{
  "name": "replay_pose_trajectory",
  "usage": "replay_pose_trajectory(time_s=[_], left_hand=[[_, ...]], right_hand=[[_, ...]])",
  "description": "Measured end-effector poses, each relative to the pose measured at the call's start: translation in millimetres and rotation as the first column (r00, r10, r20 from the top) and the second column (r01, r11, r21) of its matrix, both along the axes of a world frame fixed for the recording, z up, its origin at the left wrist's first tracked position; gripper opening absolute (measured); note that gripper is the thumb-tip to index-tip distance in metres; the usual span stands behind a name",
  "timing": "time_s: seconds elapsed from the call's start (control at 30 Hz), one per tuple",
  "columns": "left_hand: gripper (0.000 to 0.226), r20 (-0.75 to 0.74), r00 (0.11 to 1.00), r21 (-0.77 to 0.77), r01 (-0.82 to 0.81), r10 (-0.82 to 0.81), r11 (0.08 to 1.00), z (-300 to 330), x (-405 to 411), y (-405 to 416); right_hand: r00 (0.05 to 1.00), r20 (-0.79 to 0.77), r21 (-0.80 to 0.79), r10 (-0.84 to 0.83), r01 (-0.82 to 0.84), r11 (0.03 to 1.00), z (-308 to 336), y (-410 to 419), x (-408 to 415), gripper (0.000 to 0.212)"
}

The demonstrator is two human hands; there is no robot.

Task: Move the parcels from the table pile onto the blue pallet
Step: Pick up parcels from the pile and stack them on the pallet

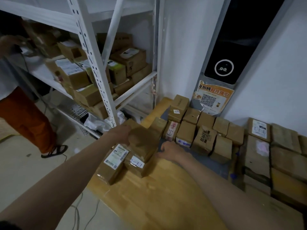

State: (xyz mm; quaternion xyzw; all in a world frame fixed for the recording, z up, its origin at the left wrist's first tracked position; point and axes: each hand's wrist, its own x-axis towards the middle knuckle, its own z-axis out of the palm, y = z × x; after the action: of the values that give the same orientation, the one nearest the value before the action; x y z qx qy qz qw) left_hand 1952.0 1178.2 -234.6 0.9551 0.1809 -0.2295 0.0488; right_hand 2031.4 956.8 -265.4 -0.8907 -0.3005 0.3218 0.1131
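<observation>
A taped brown parcel (pixel 143 141), blurred, sits on top of a small stack at the near left corner of the wooden table (pixel 166 188). My left hand (pixel 122 135) grips its left side. My right hand (pixel 171 151) has curled fingers pressed against its right lower edge. Under it lie a box marked "-3-1" (pixel 137 165) and a box with a printed label (pixel 114 161). Several more parcels (pixel 204 138) stand in rows on a grey-blue sheet (pixel 216 165) along the wall. No blue pallet can be made out.
A white metal rack (pixel 98 75) full of cartons stands left of the table. Another person in orange trousers (pixel 25 117) stands by it at far left. Cables (pixel 78 211) lie on the floor beside the table. A dark kiosk panel (pixel 222 68) leans on the wall.
</observation>
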Motion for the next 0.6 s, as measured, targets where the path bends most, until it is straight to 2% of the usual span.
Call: replay_pose_trajectory(time_s=[0.23,0.4,0.5,0.6], left_hand=[[0.118,-0.049,0.995,0.034,-0.089,0.091,0.995,-33.6,14.8,37.7],[0.127,-0.028,0.988,-0.075,-0.152,0.150,0.985,-47.2,22.0,58.4],[0.118,-0.013,0.979,-0.162,-0.201,0.202,0.966,-49.5,22.7,61.6],[0.085,0.019,0.987,-0.132,-0.154,0.158,0.979,-47.0,23.4,56.3]], right_hand=[[0.976,-0.147,-0.036,-0.160,0.156,0.987,-24.9,37.9,-0.4,0.047],[0.891,-0.330,-0.023,-0.313,0.324,0.946,-34.8,53.4,-3.5,0.064],[0.837,-0.428,0.018,-0.342,0.386,0.922,-38.5,58.0,-9.5,0.065],[0.797,-0.473,0.048,-0.377,0.450,0.892,-39.4,57.1,-12.3,0.075]])
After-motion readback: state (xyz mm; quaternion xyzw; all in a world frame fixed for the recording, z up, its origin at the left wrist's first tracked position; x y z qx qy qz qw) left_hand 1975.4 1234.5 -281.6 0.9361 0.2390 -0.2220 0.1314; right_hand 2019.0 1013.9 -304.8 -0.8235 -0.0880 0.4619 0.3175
